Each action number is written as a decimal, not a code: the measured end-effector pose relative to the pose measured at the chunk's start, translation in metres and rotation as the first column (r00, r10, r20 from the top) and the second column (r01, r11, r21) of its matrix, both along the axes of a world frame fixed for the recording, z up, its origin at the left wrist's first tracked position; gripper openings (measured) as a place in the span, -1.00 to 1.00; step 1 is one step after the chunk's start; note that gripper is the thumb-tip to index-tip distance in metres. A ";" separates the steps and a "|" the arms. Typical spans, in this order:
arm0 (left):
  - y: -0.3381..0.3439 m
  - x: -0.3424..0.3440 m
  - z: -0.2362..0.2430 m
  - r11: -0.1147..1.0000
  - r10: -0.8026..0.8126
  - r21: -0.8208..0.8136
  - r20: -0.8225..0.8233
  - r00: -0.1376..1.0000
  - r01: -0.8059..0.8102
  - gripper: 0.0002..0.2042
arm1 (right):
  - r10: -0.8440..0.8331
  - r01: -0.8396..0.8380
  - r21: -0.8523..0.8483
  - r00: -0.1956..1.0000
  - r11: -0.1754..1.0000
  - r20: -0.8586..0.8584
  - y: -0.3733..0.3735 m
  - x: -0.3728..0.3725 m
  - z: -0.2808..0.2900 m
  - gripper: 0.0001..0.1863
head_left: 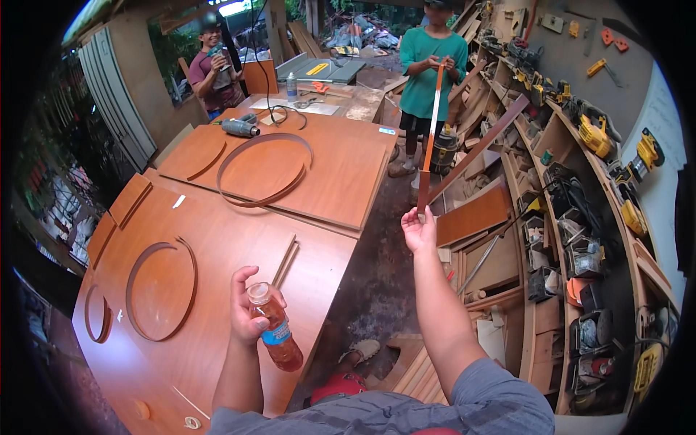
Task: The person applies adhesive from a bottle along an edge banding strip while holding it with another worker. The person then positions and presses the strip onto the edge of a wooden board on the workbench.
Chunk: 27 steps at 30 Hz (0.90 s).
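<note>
My left hand is wrapped round an uncapped clear bottle with reddish-amber contents and a blue label. The bottle tilts over the near edge of a brown wood panel. With my arm stretched forward, my right hand pinches the near end of a long, thin brown edging strip. Its far end is in both hands of a person in a green shirt. Coiled strips of the same brown lie on the panels, beside a short pair of narrow wood strips.
A heat gun lies on the farther panel, its cord trailing. Behind it are a spray can and a table saw. Another person holds a tool. Shelves of power tools line the right, above wood offcuts.
</note>
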<state>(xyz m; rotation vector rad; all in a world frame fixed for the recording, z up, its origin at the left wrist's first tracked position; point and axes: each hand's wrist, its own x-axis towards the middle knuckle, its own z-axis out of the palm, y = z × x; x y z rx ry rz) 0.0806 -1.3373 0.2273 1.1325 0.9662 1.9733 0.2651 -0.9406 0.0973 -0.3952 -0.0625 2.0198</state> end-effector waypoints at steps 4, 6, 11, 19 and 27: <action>-0.012 0.007 0.002 1.000 0.017 -0.022 0.016 1.000 -0.017 -0.08 | 0.028 -0.027 0.008 0.999 1.000 -0.029 0.007 0.001 0.009 -0.71; -0.015 0.009 0.003 1.000 0.020 -0.024 0.004 1.000 -0.020 -0.08 | 0.027 -0.027 0.005 1.000 1.000 0.002 0.011 -0.004 0.015 -0.75; -0.018 0.012 0.008 0.998 0.035 -0.051 -0.023 0.999 -0.037 -0.09 | 0.089 -0.089 0.031 0.996 0.996 -0.002 0.018 -0.026 0.032 -0.77; -0.011 0.011 0.008 0.996 0.047 -0.070 -0.053 0.997 -0.051 -0.12 | 0.170 -0.170 0.004 0.985 0.986 -0.032 -0.011 -0.075 0.038 -0.78; -0.045 0.001 0.013 0.993 0.114 0.003 -0.086 0.990 -0.114 -0.10 | 0.161 -0.158 0.113 0.987 0.981 -0.011 -0.087 -0.060 0.036 -0.78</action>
